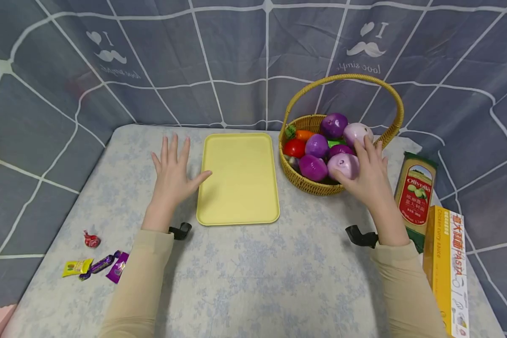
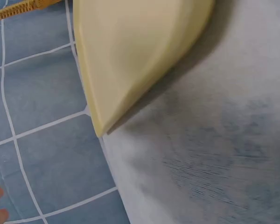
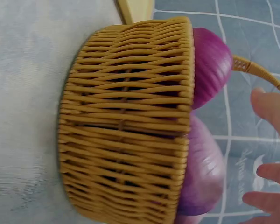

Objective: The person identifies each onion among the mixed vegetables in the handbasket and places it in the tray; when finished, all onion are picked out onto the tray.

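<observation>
My right hand (image 1: 368,176) hovers over the right side of the wicker basket (image 1: 307,187), its fingers spread and loosely bent. Below it lies a pale purple onion (image 1: 343,165); in the right wrist view a gap shows between the fingers (image 3: 270,173) and the onions (image 3: 205,172). Another pale onion (image 1: 355,133) sits behind, partly covered by the fingertips. Around them are darker purple onions (image 1: 314,168), a tomato (image 1: 295,148) and a carrot (image 1: 304,135). My left hand (image 1: 171,174) is spread wide and holds nothing, its thumb over the left edge of the yellow tray (image 1: 238,178).
The basket's tall handle (image 1: 346,77) arches above the vegetables. To the right lie a green spaghetti packet (image 1: 416,195) and a yellow pasta box (image 1: 445,267). Several wrapped sweets (image 1: 103,264) lie at the front left. A grid-patterned cloth (image 1: 236,61) hangs behind the table.
</observation>
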The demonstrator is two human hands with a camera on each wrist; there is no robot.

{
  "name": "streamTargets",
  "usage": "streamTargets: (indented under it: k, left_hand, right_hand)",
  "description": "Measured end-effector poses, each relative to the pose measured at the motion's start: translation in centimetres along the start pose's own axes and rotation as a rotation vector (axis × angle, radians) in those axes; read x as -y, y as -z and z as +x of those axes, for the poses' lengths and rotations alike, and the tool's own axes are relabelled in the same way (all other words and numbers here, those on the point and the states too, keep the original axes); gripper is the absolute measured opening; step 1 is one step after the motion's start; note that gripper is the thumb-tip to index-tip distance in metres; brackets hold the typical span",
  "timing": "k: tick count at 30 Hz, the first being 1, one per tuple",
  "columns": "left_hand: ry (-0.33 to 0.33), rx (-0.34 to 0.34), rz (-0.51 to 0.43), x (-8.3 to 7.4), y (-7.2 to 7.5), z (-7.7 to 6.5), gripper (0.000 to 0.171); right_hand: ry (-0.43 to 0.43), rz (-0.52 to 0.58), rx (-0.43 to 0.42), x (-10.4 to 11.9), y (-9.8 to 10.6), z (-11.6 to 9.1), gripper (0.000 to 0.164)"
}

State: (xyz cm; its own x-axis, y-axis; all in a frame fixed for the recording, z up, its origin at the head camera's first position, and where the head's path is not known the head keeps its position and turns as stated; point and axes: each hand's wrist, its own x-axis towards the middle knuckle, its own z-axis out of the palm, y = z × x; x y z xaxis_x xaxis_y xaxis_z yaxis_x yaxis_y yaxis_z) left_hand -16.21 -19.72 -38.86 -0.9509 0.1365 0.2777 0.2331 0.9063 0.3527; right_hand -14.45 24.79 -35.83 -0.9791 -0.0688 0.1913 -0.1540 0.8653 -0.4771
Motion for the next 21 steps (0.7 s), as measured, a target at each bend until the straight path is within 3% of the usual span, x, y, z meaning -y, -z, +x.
streamTargets:
  k: [6, 15, 21]
  left_hand:
    - [0.040, 0.083, -0.005, 0.5, -0.3, -0.5, 0.093]
    - [0.156, 0.264, -0.187, 1.6, -0.8, -1.3, 0.085]
    - [0.220, 0.372, -0.228, 2.1, -1.6, -1.5, 0.075]
  right_hand:
    - [-0.015, 0.034, -0.019, -0.7, -0.6, -0.5, 0.092]
    - [-0.079, 0.108, -0.058, -1.3, -1.4, -0.7, 0.088]
    - [-0.104, 0.164, -0.083, -1.5, -1.8, -0.6, 0.086]
